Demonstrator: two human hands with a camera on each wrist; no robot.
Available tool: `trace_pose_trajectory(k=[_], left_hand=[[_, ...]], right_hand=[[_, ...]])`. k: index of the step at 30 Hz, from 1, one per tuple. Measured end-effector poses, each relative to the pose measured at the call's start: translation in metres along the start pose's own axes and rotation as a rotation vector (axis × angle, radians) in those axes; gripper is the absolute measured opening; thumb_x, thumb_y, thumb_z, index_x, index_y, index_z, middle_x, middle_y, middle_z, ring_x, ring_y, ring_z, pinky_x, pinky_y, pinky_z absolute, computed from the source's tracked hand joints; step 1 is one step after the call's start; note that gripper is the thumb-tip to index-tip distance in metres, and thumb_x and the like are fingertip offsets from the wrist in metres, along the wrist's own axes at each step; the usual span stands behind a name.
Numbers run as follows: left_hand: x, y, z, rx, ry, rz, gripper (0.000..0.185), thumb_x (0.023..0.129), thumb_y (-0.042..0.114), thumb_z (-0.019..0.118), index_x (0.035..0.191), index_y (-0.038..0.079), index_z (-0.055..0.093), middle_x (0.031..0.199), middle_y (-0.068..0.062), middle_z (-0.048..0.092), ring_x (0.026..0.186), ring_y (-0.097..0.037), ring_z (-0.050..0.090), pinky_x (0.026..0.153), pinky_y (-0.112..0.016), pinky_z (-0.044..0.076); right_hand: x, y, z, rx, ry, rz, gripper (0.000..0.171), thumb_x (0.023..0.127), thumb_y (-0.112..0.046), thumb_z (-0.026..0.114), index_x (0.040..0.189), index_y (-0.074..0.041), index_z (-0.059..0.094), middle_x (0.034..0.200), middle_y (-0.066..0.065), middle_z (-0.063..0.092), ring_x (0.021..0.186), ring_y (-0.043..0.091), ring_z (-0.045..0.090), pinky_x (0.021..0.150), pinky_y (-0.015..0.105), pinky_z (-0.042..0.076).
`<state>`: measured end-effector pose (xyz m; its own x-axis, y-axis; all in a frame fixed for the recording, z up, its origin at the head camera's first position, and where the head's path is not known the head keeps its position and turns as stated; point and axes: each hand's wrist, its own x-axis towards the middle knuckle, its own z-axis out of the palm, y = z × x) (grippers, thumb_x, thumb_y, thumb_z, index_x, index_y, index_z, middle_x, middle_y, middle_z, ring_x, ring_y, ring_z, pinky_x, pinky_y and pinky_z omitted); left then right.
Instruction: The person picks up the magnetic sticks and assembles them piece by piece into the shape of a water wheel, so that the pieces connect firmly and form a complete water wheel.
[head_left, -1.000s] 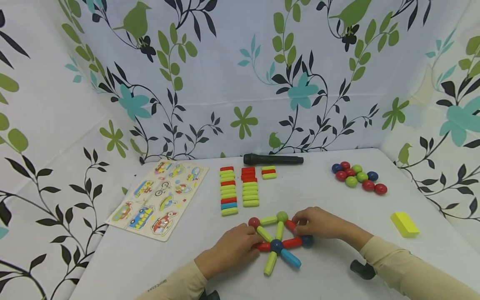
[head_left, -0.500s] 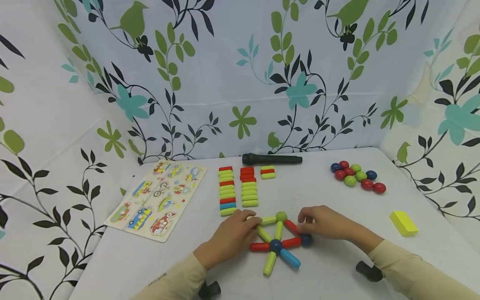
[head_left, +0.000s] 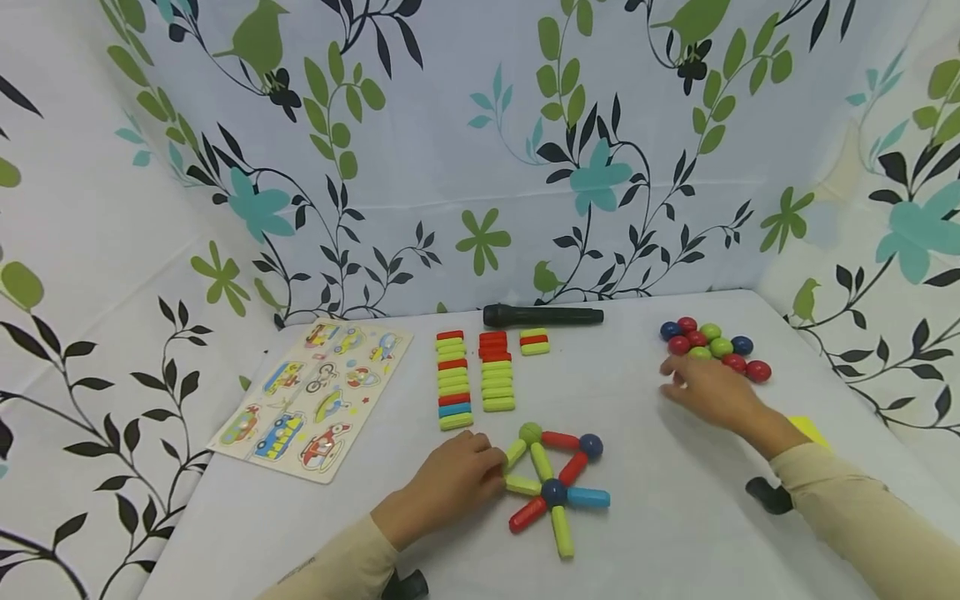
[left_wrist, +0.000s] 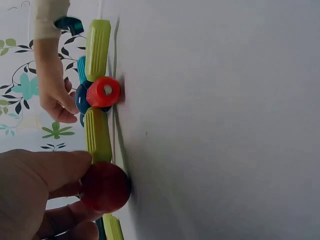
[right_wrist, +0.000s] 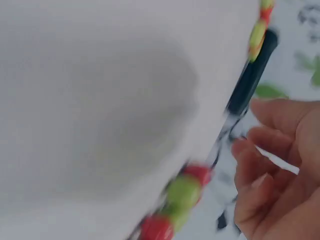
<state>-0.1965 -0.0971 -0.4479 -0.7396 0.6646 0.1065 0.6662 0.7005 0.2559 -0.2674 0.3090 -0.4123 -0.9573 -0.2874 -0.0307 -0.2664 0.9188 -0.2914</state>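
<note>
A flat wheel of coloured rods is joined to a dark blue centre ball (head_left: 554, 492). Around its far side, a green ball (head_left: 530, 432) and another blue ball (head_left: 591, 446) are linked by a red rod (head_left: 560, 439). My left hand (head_left: 454, 479) grips the wheel's left corner; the left wrist view shows its thumb and fingers pinching a red ball (left_wrist: 105, 187) there, which the hand hides in the head view. Over the table at right, my right hand (head_left: 712, 392) holds nothing, fingers loosely bent, just in front of a cluster of loose balls (head_left: 697, 337).
Short rods (head_left: 453, 379) lie in columns behind the wheel. A black microphone (head_left: 543, 316) lies at the back edge. On the left is a picture puzzle board (head_left: 315, 400). A yellow block (head_left: 810, 430) is partly covered by my right forearm.
My right hand has left the wheel's right side and moved right and away to the loose balls. The wheel has turned anticlockwise, its left corner now in my left hand.
</note>
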Motion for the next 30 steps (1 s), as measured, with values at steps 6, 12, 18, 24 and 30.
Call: trace_pose_trajectory(k=[6, 12, 18, 24, 30], left_hand=[[-0.01, 0.005, -0.005, -0.042, -0.08, -0.001, 0.021, 0.09, 0.036, 0.079, 0.105, 0.022, 0.074, 0.081, 0.015, 0.054, 0.075, -0.002, 0.047, 0.066, -0.016, 0.044], [-0.015, 0.007, -0.006, -0.043, -0.077, 0.011, 0.021, 0.091, 0.038, 0.077, 0.103, 0.021, 0.074, 0.08, 0.015, 0.055, 0.073, -0.002, 0.047, 0.066, -0.016, 0.043], [-0.016, 0.006, -0.005, -0.027, -0.049, 0.029, 0.022, 0.091, 0.038, 0.077, 0.103, 0.02, 0.074, 0.081, 0.015, 0.056, 0.073, -0.002, 0.046, 0.065, -0.015, 0.042], [-0.014, 0.006, -0.001, -0.022, -0.041, 0.044, 0.023, 0.091, 0.038, 0.077, 0.105, 0.02, 0.074, 0.082, 0.014, 0.057, 0.074, -0.002, 0.047, 0.065, -0.015, 0.042], [-0.014, 0.006, -0.002, -0.03, -0.05, 0.019, 0.024, 0.09, 0.039, 0.078, 0.106, 0.02, 0.075, 0.083, 0.015, 0.058, 0.074, -0.001, 0.048, 0.067, -0.015, 0.044]], right_hand=[[0.013, 0.058, -0.019, -0.164, 0.058, 0.176, 0.043, 0.093, -0.014, 0.066, 0.129, 0.008, 0.06, 0.12, 0.032, 0.06, 0.108, 0.05, 0.06, 0.082, 0.067, 0.052], [0.023, 0.06, -0.014, -0.164, 0.057, 0.182, 0.042, 0.093, -0.014, 0.065, 0.129, 0.007, 0.061, 0.117, 0.032, 0.06, 0.103, 0.05, 0.062, 0.08, 0.067, 0.053], [0.033, 0.049, -0.011, -0.19, 0.056, 0.197, 0.036, 0.094, -0.013, 0.063, 0.125, 0.004, 0.061, 0.114, 0.033, 0.058, 0.094, 0.049, 0.061, 0.073, 0.068, 0.054], [0.035, 0.055, -0.009, -0.186, 0.032, 0.251, 0.03, 0.095, -0.012, 0.059, 0.12, 0.004, 0.06, 0.109, 0.031, 0.061, 0.091, 0.049, 0.059, 0.068, 0.068, 0.052], [0.04, 0.06, -0.005, -0.197, 0.05, 0.253, 0.032, 0.093, -0.014, 0.065, 0.118, 0.006, 0.059, 0.108, 0.03, 0.063, 0.093, 0.049, 0.061, 0.072, 0.069, 0.053]])
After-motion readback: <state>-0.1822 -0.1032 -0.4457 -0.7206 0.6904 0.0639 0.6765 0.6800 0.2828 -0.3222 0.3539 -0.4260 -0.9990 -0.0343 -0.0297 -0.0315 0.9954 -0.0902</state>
